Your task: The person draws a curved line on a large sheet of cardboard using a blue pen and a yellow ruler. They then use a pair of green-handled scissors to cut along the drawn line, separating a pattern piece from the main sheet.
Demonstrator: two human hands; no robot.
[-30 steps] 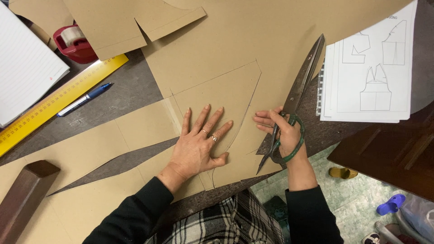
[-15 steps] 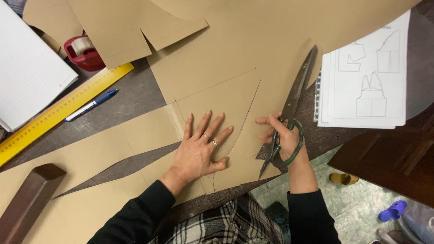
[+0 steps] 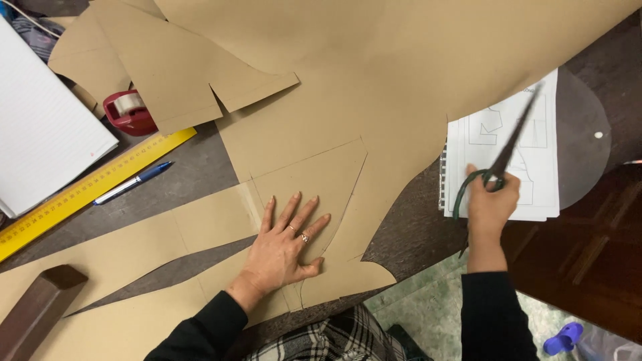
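My left hand (image 3: 284, 246) lies flat, fingers spread, on a large sheet of brown pattern paper (image 3: 348, 127) marked with pencil lines. A ring shows on one finger. My right hand (image 3: 491, 204) is off to the right, above a white spiral pad of garment sketches (image 3: 542, 144). It grips long scissors (image 3: 498, 160) by their green handles, with the closed blades pointing up and to the right, clear of the brown paper.
A yellow ruler (image 3: 87, 190) and a blue pen (image 3: 130, 182) lie at the left, beside a red tape dispenser (image 3: 128, 112) and a white lined pad (image 3: 40, 127). A dark wooden block (image 3: 37, 311) sits at the bottom left. The table edge (image 3: 401, 284) runs below my hands, with green floor beyond.
My right hand has lifted the scissors off the brown paper and swung them right, over the white sketch pad. My left hand stays pressed flat on the paper.
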